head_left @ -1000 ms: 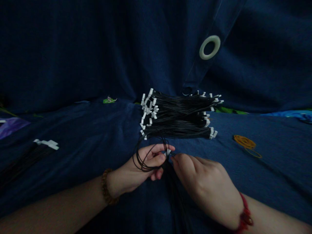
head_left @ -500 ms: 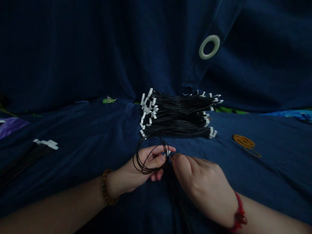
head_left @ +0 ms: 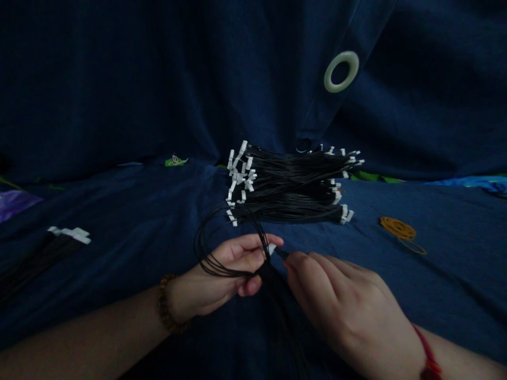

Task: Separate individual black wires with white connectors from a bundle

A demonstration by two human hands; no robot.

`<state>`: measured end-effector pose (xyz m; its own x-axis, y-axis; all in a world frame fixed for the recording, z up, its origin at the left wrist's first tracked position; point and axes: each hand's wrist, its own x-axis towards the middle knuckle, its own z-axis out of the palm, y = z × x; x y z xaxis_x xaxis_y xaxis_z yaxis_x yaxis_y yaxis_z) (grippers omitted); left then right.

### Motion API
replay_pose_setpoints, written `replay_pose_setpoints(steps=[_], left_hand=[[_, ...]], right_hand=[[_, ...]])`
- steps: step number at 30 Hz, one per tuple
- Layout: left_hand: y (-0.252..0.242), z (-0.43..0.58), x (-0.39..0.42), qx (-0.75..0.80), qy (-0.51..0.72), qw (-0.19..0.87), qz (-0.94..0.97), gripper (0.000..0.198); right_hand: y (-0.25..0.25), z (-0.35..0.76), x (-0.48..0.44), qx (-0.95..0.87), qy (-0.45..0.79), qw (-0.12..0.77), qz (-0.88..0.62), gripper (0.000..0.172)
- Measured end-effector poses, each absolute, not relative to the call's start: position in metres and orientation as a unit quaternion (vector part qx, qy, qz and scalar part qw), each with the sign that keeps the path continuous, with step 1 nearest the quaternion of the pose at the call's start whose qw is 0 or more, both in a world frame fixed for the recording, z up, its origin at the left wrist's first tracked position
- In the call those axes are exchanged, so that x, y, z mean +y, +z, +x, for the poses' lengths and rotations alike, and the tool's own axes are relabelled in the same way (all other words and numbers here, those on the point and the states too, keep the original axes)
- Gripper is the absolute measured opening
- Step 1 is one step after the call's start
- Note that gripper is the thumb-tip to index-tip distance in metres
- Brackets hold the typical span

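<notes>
Thin black cables (head_left: 206, 262) with a white connector (head_left: 271, 250) are pinched between the thumb and fingers of my left hand (head_left: 233, 266). They curve in a loop above and left of that hand, and more strands hang down between my hands. Just right of the connector, my right hand (head_left: 336, 301) is closed on the short black cable ends coming from it; its fingertips are partly hidden. Behind both hands lies a stack of black cable bundles (head_left: 289, 184) with white connectors at both sides.
Another black cable bundle (head_left: 35, 258) with white connectors lies at the left. Orange rubber bands (head_left: 398, 228) rest on the blue cloth (head_left: 443, 285) at the right. A pale ring (head_left: 341, 72) sits in the hanging cloth, and a small green piece (head_left: 174, 160) is at the back left.
My right hand has moved to the right, away from my left hand, drawing a short length of cable into view. The cable loop has spread wider to the left.
</notes>
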<state>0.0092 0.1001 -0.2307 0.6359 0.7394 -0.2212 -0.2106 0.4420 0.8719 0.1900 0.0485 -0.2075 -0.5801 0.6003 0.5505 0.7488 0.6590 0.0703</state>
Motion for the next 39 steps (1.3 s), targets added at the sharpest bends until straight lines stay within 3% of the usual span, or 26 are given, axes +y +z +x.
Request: replay_pose_setpoints(steps=[5,16,30,39], left_hand=[[-0.228,0.008,0.101,0.306,0.339,0.791,0.407,0.028],[-0.231,0.007,0.096,0.270,0.292,0.820,0.412,0.023],[-0.236,0.013,0.097,0.280,0.288,0.781,0.478,0.026],[-0.233,0.010,0.106,0.330,0.335,0.750,0.464,0.029]], right_hand=[[-0.205,0.190,0.046,-0.868,-0.157,0.261,-0.392,0.014],[-0.204,0.189,0.045,-0.873,-0.150,0.255,-0.389,0.015],[-0.209,0.187,0.048,-0.880,-0.141,0.250,-0.379,0.018],[-0.181,0.216,0.036,-0.846,-0.083,0.226,-0.475,0.009]])
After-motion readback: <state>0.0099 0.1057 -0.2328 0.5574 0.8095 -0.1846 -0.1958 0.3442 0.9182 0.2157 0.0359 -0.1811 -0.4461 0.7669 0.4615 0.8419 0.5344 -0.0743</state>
